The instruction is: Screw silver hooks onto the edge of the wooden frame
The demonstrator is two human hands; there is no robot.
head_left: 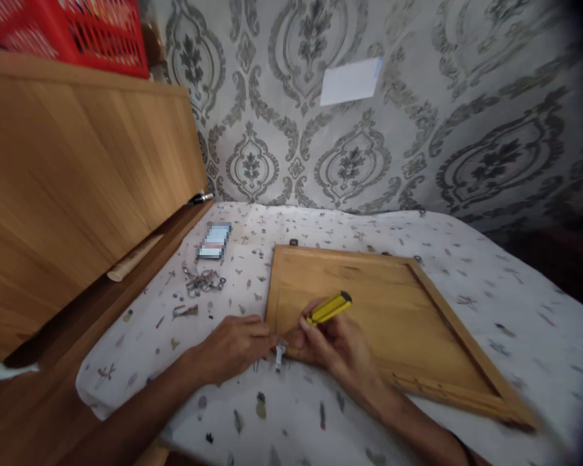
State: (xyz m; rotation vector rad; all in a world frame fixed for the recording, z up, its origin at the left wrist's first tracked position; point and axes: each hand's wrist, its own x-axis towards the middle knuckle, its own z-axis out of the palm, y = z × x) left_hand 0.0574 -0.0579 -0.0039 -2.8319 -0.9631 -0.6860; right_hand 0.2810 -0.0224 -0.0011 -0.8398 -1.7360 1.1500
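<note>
A wooden frame panel lies flat on the patterned cloth, its near left corner between my hands. My right hand is closed around a screwdriver with a yellow and black handle, slanted down toward that corner; its tip is hidden by the fingers. At the corner sits a small silvery metal fitting, part of it hanging over the panel's near edge. From the left, my left hand pinches at this fitting with thumb and fingers together.
On the cloth, left of the panel, lie a phone, a heap of metal fittings and one loose metal piece. A wooden cabinet bearing a red basket stands at left. Behind rises the patterned wall.
</note>
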